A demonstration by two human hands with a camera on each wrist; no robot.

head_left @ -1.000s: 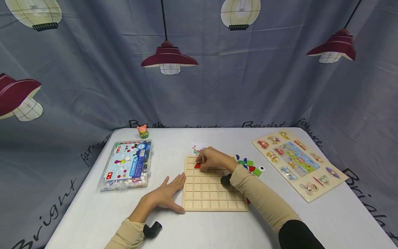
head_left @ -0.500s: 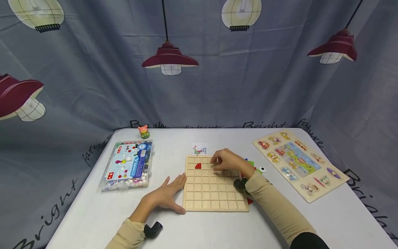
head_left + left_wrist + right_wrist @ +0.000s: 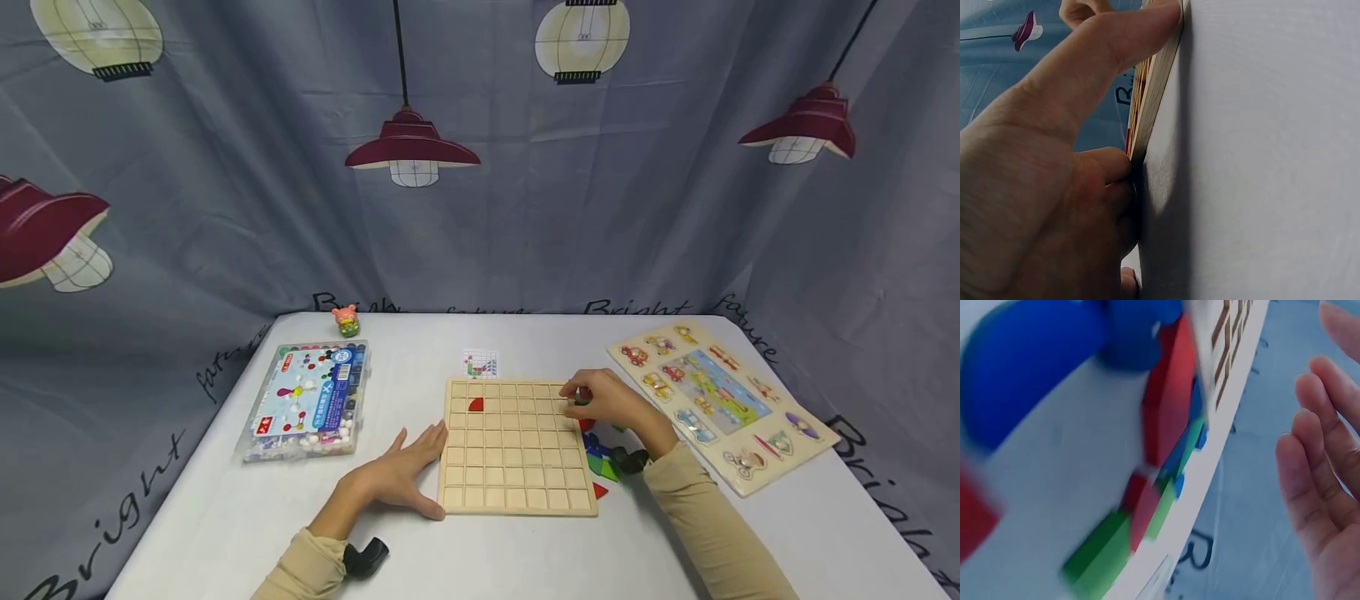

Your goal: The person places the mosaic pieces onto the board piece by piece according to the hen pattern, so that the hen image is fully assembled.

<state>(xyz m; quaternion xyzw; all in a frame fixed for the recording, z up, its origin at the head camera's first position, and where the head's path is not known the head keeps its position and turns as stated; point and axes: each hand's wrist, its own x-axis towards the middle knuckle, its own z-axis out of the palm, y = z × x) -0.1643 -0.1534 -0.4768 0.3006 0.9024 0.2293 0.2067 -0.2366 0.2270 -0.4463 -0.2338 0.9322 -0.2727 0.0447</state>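
Note:
A wooden grid board (image 3: pixel 517 457) lies on the table, with one red quarter-circle piece (image 3: pixel 476 405) in a cell near its upper left. My left hand (image 3: pixel 396 477) rests beside the board with fingers spread; in the left wrist view, the thumb touches the board's edge (image 3: pixel 1159 94). Over the board's upper right corner is my right hand (image 3: pixel 613 402), its fingers loosely bent with nothing seen between them. Beneath and beside it lie loose pieces, among them blue (image 3: pixel 1029 369), red (image 3: pixel 1169 400) and green (image 3: pixel 1100 556) ones, partly hidden in the head view.
A small pattern card (image 3: pixel 480 363) lies behind the board. At left are a clear case of coloured beads (image 3: pixel 303 400) and a small pink-topped figurine (image 3: pixel 347 320). A wooden picture puzzle (image 3: pixel 720 408) lies at right. A grey printed curtain (image 3: pixel 525 233) hangs behind the table.
My right hand has moved right from the red piece, across the board, to the loose pieces. The red piece stays behind in its cell. My left hand has kept its place.

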